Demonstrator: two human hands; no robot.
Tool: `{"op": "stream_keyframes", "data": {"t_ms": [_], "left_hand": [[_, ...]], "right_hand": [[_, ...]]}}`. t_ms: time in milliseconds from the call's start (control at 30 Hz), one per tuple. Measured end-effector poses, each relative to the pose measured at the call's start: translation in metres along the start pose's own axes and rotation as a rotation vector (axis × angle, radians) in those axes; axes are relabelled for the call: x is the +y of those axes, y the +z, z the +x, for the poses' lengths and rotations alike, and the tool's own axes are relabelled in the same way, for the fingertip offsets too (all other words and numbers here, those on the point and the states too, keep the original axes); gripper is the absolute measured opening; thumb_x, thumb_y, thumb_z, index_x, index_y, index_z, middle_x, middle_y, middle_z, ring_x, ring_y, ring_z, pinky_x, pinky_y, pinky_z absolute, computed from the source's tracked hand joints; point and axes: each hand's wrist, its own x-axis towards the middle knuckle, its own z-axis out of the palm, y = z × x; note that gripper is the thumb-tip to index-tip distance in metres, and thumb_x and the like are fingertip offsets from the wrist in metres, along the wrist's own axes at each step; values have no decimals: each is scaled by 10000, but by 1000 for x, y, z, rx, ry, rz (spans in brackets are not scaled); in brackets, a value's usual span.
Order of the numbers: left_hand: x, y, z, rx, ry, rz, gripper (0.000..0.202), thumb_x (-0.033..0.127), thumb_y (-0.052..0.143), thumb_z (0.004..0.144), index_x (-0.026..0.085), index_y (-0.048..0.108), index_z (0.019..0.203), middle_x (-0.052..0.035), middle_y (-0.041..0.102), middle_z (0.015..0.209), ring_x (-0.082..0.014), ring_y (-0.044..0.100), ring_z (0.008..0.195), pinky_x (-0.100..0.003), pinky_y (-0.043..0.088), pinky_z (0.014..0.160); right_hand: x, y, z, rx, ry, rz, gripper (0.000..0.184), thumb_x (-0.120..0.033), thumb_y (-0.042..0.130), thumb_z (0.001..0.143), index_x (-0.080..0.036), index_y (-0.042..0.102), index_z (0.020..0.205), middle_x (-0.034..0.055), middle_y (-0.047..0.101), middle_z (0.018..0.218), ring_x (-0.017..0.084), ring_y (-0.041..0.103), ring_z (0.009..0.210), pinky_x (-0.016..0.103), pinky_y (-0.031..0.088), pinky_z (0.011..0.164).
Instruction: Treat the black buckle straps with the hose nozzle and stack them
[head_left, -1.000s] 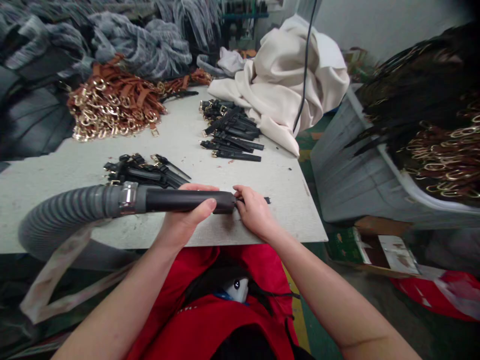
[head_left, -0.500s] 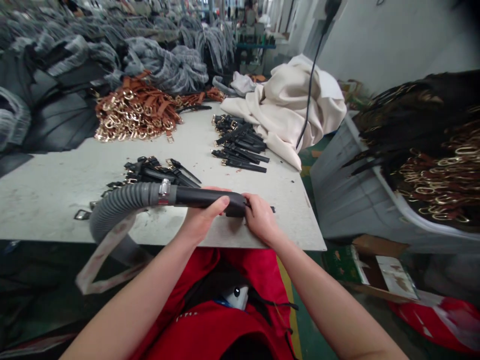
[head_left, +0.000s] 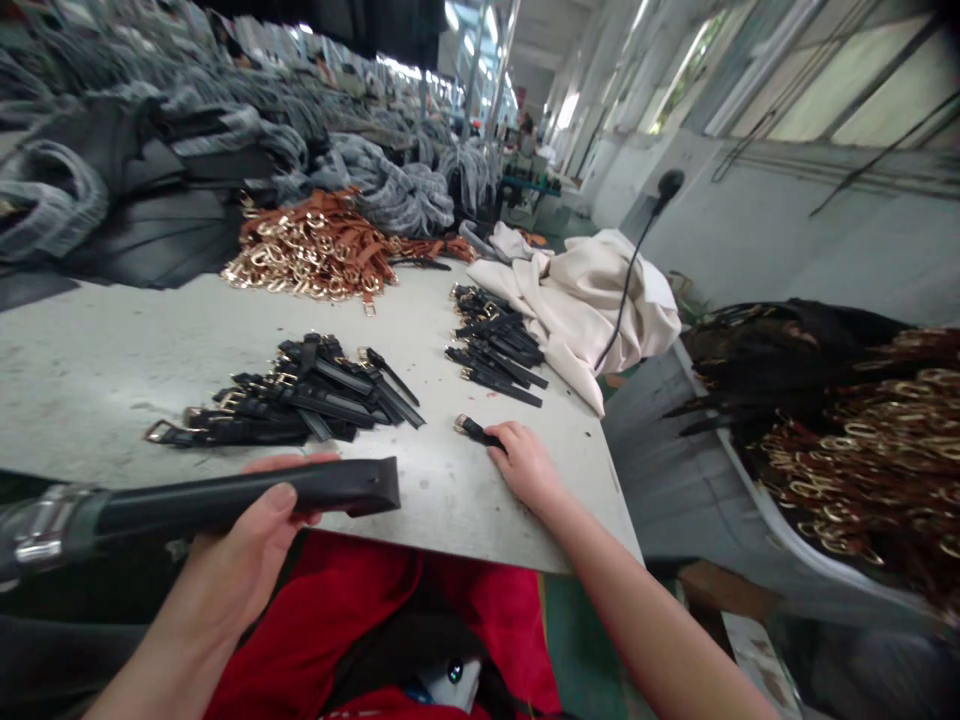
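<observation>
My left hand (head_left: 251,540) is wrapped round a black vacuum nozzle (head_left: 247,498), held level just off the near edge of the grey table (head_left: 97,370). Its metal clamp (head_left: 41,525) shows at the far left. My right hand (head_left: 525,465) rests on the table with its fingers closed on a short black strap (head_left: 474,430) with a gold buckle end. A heap of black buckled straps (head_left: 300,395) lies just beyond the nozzle.
A second pile of black straps (head_left: 495,345) lies further back, beside cream cloth (head_left: 577,295) with a black cable (head_left: 630,275) over it. Brown straps with gold rings (head_left: 315,250) are heaped at the table's far side. A grey bin (head_left: 757,500) of straps stands right.
My left hand has drawn the nozzle away to the left and off the strap. The right hand stays on the strap. The view has tilted upward.
</observation>
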Motion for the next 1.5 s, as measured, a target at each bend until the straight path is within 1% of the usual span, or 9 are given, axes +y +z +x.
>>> {"op": "stream_keyframes", "data": {"t_ms": [200,367,533,667,867,1000,1100,1267,1500], "left_hand": [[0,-17,-5,53,-120,14,363,450,811,583,224,712,848,-64,743,982,-262,635,894,-302,501,679],[5,-11,-13,134,-79,85,320,403,788,595,235,714,857,-38,731,967,-206,577,789,-279,452,649],[9,-8,-17,111,-134,3,315,410,801,560,283,712,835,-37,727,1036,-214,574,726,-309,443,586],[9,-17,-18,79,-138,-62,272,402,800,573,338,709,821,-45,710,1143,-270,607,866,-314,461,575],[4,-24,-13,-7,-167,-134,239,371,809,610,308,714,820,-50,734,1028,-224,618,820,-268,511,602],[5,-16,-11,-55,-173,-105,290,420,840,584,288,720,813,-46,749,968,-178,603,694,-242,515,552],[7,-7,-11,-95,-136,-71,341,466,858,547,274,724,795,-55,755,940,-164,596,637,-238,512,521],[10,8,-13,-153,-94,-9,375,478,863,535,252,726,800,-75,755,928,-162,604,628,-228,506,502],[9,19,-23,-81,-150,-1,388,451,885,502,236,730,785,-75,755,907,-153,604,643,-210,501,518]], "right_hand": [[5,-11,70,100,57,-177,304,-153,497,902,-127,618,1180,169,620,1213,271,578,1090,404,411,959],[-69,11,103,5,11,-42,327,-354,484,940,-180,625,1178,121,665,1125,250,587,1077,359,409,932],[-111,32,122,-12,54,71,286,-163,471,877,-141,664,1088,148,689,1068,244,635,999,345,456,856],[-84,16,90,-34,97,189,315,-159,390,885,-189,655,1051,79,709,1001,198,647,941,314,490,806],[-19,-18,-12,-226,281,511,334,-240,380,870,-183,607,1109,-14,620,680,183,594,634,302,481,599],[-6,-30,-48,-113,200,226,268,-232,444,877,-188,651,1041,67,672,866,225,618,823,365,481,762],[-16,-31,-46,10,96,51,232,-244,514,885,-171,663,1047,119,663,1014,257,599,950,400,453,867],[-40,-11,-19,7,7,49,302,-280,616,854,-179,645,1137,121,649,1092,276,571,1018,429,431,911],[-36,13,-3,17,-33,205,224,-265,654,841,-187,673,1049,82,653,984,231,579,948,372,440,862]]}}
